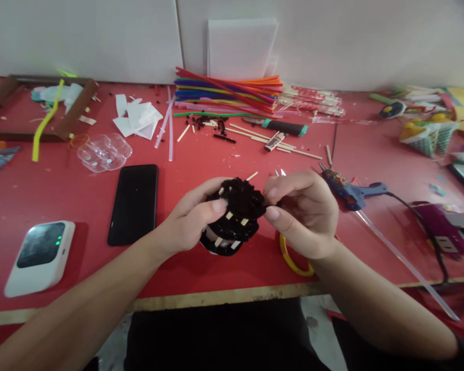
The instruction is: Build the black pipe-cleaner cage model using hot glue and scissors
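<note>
Black craft piece (239,198): between the two hands, over the red tabletop (185,275) near its front edge; the left hand (189,221) has its left side, the right hand (307,214) meets its right edge.
Left grip: clamped on the piece, thumb pressed to the near upper left side, fingers reaching round behind and mostly hidden by it.
Right grip: thumb and forefinger drawn together on dark material at the piece's right edge; whether that material is a loose end or part of the rim, I cannot tell.
Left arm: bare, slanting in from the lower left, wrist nearly straight.
Right arm: bare, coming from the lower right, hand turned inward, the other fingers curled behind the forefinger.
Black surface: fuzzy and tufted on top, with darker bands stacked beneath.
Pale strips (245,222): short, flat-ended, showing in rows against the black, with a lighter patch between the lower bands.
Scissors (294,262): yellow handle just below the right hand, partly covered by it.
Glue gun (346,190): lying to the right of the right hand.
Phone (133,205): flat, dark-screened, left of the left hand.
</note>
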`<action>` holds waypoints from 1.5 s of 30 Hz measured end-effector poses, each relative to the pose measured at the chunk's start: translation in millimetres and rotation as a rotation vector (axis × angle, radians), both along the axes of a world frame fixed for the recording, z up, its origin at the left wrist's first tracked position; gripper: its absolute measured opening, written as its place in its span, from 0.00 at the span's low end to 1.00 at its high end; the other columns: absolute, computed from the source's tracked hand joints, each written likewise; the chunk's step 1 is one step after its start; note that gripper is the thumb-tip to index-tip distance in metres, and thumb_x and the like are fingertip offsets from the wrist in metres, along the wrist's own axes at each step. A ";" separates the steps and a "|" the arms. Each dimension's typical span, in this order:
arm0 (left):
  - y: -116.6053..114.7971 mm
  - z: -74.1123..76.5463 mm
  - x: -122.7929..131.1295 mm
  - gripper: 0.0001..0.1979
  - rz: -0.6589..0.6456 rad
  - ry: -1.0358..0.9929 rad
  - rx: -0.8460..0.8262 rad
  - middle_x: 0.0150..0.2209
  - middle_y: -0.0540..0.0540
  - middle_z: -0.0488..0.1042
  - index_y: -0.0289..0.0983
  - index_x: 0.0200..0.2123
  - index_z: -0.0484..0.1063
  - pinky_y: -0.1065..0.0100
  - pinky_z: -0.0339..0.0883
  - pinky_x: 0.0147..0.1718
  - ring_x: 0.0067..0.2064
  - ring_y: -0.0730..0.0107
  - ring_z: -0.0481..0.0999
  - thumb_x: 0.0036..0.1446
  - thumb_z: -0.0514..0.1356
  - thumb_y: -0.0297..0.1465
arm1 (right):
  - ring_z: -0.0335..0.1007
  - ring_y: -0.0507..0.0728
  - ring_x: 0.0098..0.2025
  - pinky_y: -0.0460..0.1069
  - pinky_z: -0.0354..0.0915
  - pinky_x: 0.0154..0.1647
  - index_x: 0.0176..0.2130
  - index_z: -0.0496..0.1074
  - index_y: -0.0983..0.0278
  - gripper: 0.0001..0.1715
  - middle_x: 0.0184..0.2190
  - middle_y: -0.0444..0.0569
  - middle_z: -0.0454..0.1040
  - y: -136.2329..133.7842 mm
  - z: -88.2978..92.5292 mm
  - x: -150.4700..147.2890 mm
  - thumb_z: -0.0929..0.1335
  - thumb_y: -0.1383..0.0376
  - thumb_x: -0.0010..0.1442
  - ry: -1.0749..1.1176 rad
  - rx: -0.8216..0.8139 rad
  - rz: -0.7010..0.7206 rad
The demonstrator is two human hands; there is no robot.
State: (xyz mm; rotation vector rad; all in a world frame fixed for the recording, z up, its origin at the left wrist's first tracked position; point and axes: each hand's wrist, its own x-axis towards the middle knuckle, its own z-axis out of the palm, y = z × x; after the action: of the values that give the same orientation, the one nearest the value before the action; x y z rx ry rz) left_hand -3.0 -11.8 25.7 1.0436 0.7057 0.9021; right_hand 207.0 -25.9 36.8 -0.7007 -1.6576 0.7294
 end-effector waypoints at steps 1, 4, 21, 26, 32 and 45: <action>0.0 -0.3 -0.2 0.24 -0.001 -0.005 0.004 0.41 0.45 0.82 0.40 0.46 0.80 0.65 0.75 0.38 0.40 0.62 0.81 0.55 0.71 0.51 | 0.68 0.51 0.27 0.48 0.67 0.26 0.41 0.73 0.59 0.07 0.28 0.42 0.72 -0.1 0.2 -0.1 0.74 0.66 0.65 0.007 -0.005 0.009; 0.3 -0.6 -0.1 0.23 -0.002 -0.021 0.010 0.40 0.46 0.82 0.40 0.46 0.81 0.67 0.75 0.37 0.38 0.64 0.81 0.55 0.72 0.50 | 0.68 0.51 0.28 0.48 0.68 0.27 0.41 0.73 0.59 0.06 0.29 0.42 0.72 -0.6 1.4 -0.2 0.74 0.68 0.65 0.024 -0.012 0.040; 8.9 -11.4 -6.6 0.21 -0.125 -0.081 0.210 0.48 0.45 0.81 0.44 0.50 0.83 0.66 0.76 0.44 0.47 0.62 0.81 0.60 0.69 0.49 | 0.75 0.50 0.31 0.45 0.72 0.31 0.42 0.79 0.60 0.06 0.31 0.44 0.77 3.5 4.8 3.7 0.74 0.70 0.65 0.006 -0.060 0.183; 12.0 -13.3 -3.6 0.20 -0.111 -0.107 0.270 0.54 0.46 0.79 0.47 0.57 0.81 0.68 0.76 0.50 0.54 0.62 0.80 0.65 0.67 0.46 | 0.73 0.52 0.30 0.49 0.71 0.31 0.44 0.77 0.60 0.09 0.31 0.45 0.77 2.9 2.6 4.7 0.73 0.72 0.65 -0.078 0.093 0.088; 10.5 -15.6 1.6 0.12 0.076 -0.134 0.260 0.48 0.50 0.81 0.48 0.51 0.80 0.76 0.77 0.41 0.45 0.73 0.82 0.66 0.68 0.39 | 0.74 0.54 0.32 0.51 0.73 0.35 0.44 0.75 0.62 0.11 0.32 0.47 0.78 4.3 -0.1 3.5 0.72 0.75 0.63 -0.166 0.279 -0.028; -1.5 -8.3 3.7 0.09 0.373 0.040 0.567 0.55 0.43 0.83 0.43 0.49 0.83 0.63 0.79 0.57 0.58 0.64 0.83 0.70 0.64 0.32 | 0.74 0.52 0.29 0.48 0.73 0.29 0.45 0.73 0.61 0.14 0.30 0.44 0.77 1.4 -0.3 -0.9 0.72 0.76 0.63 -0.383 0.437 -0.214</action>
State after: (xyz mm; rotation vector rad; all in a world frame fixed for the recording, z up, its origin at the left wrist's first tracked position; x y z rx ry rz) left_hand 0.7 -13.3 17.4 1.4569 0.7064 1.4610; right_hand 206.1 -24.5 36.5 -0.7130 -1.9639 0.0685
